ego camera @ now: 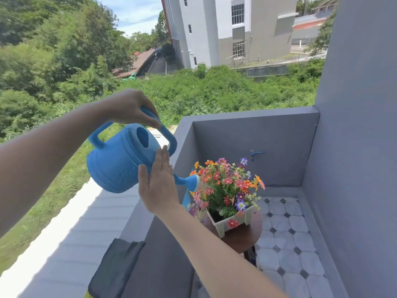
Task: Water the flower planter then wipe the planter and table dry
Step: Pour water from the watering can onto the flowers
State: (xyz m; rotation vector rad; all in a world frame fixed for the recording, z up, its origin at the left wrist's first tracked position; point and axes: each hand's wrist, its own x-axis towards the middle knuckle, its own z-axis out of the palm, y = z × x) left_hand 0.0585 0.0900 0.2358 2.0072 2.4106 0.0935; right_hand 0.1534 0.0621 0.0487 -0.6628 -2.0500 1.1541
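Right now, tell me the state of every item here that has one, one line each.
Watering can: lifted, tilted, spout toward the flowers.
Left hand: gripping the can's top handle.
Right hand: open, flat against the can's side.
Flower planter: upright on the round table.
Grey cloth: draped over the ledge, unused.
Wall tap: no water visibly running.

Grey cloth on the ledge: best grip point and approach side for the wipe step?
Judging by its pose, pinch the grey cloth at its top fold from above. It drapes over the balcony ledge and hangs down both sides, so the ridge is the raised, exposed part. The flat right hand looks nearer.
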